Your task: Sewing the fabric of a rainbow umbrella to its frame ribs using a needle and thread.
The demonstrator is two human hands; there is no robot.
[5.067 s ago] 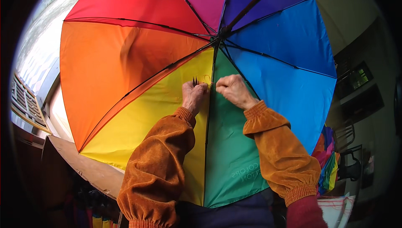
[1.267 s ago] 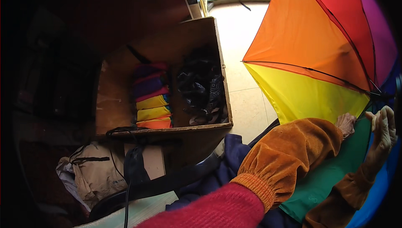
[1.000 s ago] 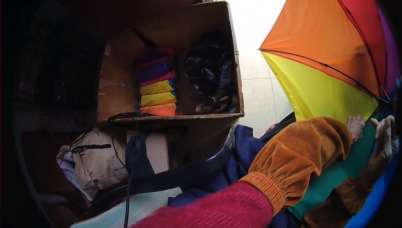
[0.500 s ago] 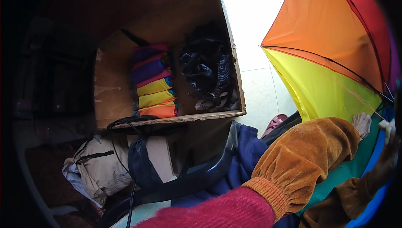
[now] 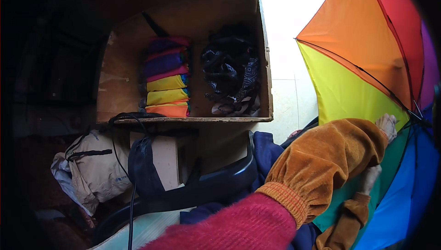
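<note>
2 hands, the left hand [image 5: 387, 126] and right hand [image 5: 369, 179], press flat and open on the open rainbow umbrella [image 5: 363, 61], not yet folded like those in the box [image 5: 183, 20].

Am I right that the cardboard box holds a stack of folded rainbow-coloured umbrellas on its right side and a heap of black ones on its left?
Not quite: the sides are swapped. In the head view, the cardboard box holds the stack of folded rainbow-coloured umbrellas on its left side, and the heap of black ones lies on its right.
</note>
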